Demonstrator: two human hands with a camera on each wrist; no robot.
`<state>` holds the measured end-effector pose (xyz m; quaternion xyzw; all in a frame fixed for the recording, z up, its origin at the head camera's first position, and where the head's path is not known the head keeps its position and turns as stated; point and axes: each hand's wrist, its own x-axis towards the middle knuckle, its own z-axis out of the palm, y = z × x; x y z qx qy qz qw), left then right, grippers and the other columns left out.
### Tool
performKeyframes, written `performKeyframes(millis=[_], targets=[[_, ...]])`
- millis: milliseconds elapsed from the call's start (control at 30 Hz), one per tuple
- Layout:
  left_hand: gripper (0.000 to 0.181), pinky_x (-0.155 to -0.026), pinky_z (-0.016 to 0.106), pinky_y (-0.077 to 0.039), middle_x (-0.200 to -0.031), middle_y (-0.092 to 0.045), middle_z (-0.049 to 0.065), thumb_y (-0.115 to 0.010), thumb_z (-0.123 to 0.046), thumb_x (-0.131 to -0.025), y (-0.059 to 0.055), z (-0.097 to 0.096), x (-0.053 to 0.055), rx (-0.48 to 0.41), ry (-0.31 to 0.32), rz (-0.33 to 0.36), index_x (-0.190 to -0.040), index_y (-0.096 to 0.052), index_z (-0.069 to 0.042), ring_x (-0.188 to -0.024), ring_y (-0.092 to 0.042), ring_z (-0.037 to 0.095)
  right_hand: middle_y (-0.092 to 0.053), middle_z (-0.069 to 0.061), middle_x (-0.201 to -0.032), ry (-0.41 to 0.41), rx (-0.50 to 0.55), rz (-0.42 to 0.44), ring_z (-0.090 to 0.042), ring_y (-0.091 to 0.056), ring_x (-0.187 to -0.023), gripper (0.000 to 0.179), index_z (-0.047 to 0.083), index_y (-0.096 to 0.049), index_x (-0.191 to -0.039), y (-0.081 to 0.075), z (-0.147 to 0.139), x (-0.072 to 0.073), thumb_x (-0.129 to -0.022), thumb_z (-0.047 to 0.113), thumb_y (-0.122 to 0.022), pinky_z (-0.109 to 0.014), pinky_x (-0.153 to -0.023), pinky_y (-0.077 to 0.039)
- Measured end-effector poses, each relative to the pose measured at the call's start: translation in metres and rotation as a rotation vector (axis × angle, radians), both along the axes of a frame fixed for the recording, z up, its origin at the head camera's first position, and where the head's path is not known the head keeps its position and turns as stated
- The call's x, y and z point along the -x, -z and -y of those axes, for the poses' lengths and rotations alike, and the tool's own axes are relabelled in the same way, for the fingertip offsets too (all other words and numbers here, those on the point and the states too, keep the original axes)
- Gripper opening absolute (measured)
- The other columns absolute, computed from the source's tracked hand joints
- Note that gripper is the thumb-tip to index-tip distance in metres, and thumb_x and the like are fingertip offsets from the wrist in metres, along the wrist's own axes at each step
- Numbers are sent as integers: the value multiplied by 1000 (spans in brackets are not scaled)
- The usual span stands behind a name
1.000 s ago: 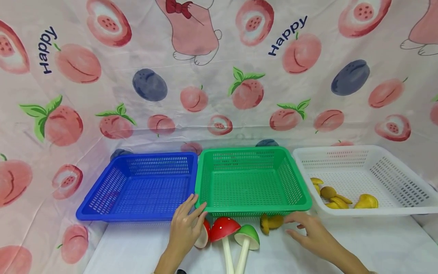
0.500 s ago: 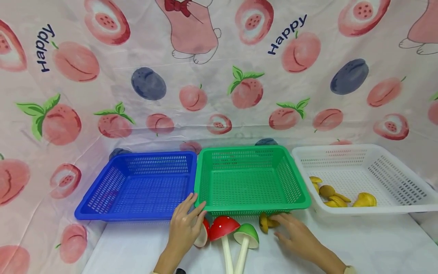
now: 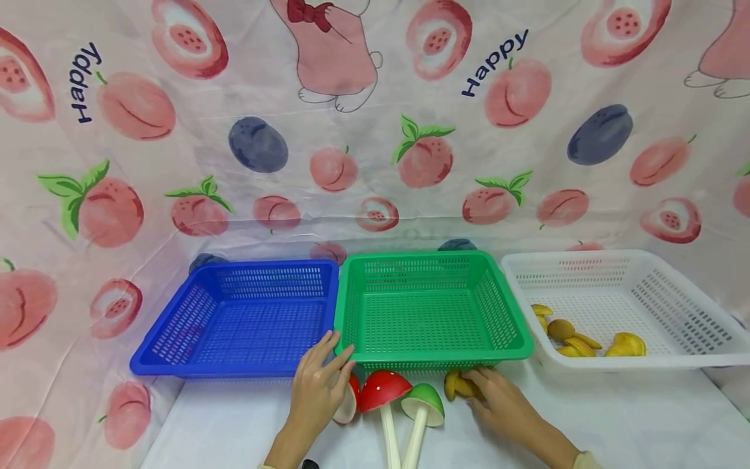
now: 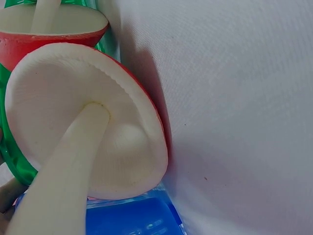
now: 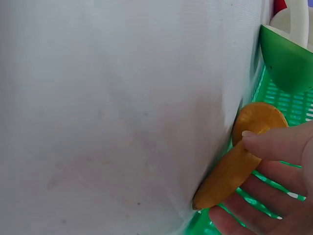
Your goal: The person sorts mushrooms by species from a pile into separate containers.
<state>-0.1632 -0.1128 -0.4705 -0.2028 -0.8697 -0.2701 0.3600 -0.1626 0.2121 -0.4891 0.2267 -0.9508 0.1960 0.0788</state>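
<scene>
The right hand (image 3: 498, 402) grasps the yellow mushroom (image 5: 227, 176), which lies on the table (image 3: 222, 430) at the foot of the green basket (image 3: 433, 358). Its thumb is on one side and its fingers are on the other, probably so that the rounded piece cannot roll away. The left hand (image 3: 314, 383) grips nothing that I can see; its fingers stretch to where the green basket meets the blue basket (image 3: 234, 371), perhaps just for rest. Beside its thumb is a partly hidden red mushroom (image 3: 348, 407). Another red one (image 3: 383, 391) and a green mushroom (image 3: 424, 404) lie between the hands, caps toward the baskets (their stems point toward the person, which likely leaves them easy to reach). In the white basket (image 3: 644, 363), yellow pieces (image 3: 625, 345) sit at the front, seemingly grouped by colour.
</scene>
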Motion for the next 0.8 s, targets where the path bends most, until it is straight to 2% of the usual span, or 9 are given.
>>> performKeyframes(millis=[167, 333, 633, 800], targets=[[27, -93, 49, -34, -120, -53, 15, -67, -20, -76, 1, 0, 0, -1, 4, 6, -101, -68, -10, -115, -44, 31, -58, 1, -100, 23, 31, 70, -17, -54, -96, 33, 11, -62, -99, -2, -2, 0, -67, 15, -72, -36, -82, -46], [27, -93, 49, -35, -120, -53, 15, -67, -20, -77, 1, 0, 0, 1, 4, 8, -101, -67, -10, -115, -44, 31, -59, 2, -101, 26, 35, 95, -17, -54, -96, 32, 13, -62, -97, -10, -4, -4, -67, 16, -73, -36, -82, -46], [28, -92, 50, -35, -118, -54, 17, -69, -16, -74, -2, 0, 1, -3, 8, -26, -101, -67, -9, -113, -46, 33, -59, 6, -101, 33, 52, 85, -14, -54, -97, 31, 16, -63, -96, -25, -13, -15, -67, 18, -74, -34, -82, -47], [28, -92, 50, -35, -118, -54, 16, -69, -15, -74, -2, 0, -1, -6, 8, -12, -101, -67, -9, -113, -46, 33, -58, 9, -99, 23, 51, 72, -10, -54, -93, 32, 18, -62, -96, -34, -20, -21, -67, 17, -75, -32, -79, -48]])
